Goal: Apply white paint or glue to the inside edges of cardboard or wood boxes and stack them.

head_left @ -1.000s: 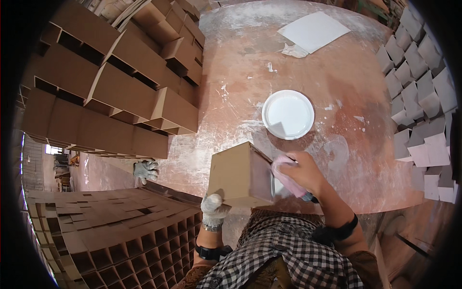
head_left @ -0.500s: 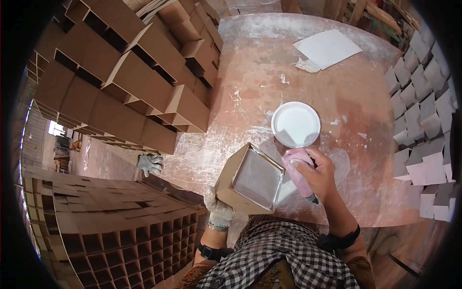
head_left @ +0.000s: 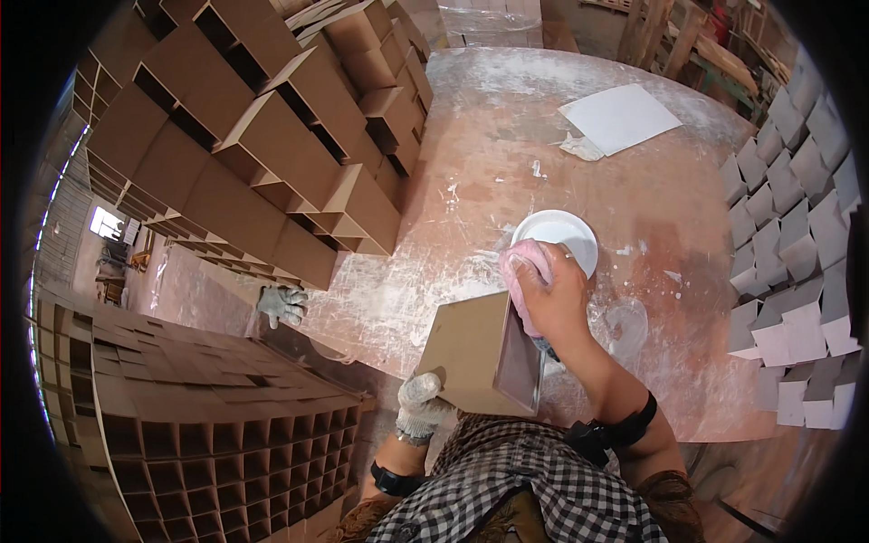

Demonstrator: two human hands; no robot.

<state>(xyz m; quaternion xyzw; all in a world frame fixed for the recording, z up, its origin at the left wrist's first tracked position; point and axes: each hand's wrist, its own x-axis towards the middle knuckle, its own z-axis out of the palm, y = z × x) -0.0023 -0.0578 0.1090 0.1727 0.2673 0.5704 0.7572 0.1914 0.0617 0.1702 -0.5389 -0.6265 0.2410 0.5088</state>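
Observation:
My left hand (head_left: 418,404), in a white work glove, grips the lower corner of a brown cardboard box (head_left: 478,351) held on edge just in front of my checked shirt. Its open side faces right. My right hand (head_left: 554,294) is bare and clutches a pink cloth (head_left: 527,273), pressed against the top right edge of the box. Just beyond that hand a round white bowl (head_left: 559,237) sits on the stained reddish table (head_left: 507,163).
Open brown boxes (head_left: 272,154) are stacked high at the left. A gridded cardboard stack (head_left: 208,425) fills the lower left, with a spare glove (head_left: 282,303) beside it. A white sheet (head_left: 620,118) lies far back. Pale folded pieces (head_left: 797,244) line the right edge.
The box has turned in my left hand, its open side now facing right. My right hand with the pink cloth moved up onto the box's top edge.

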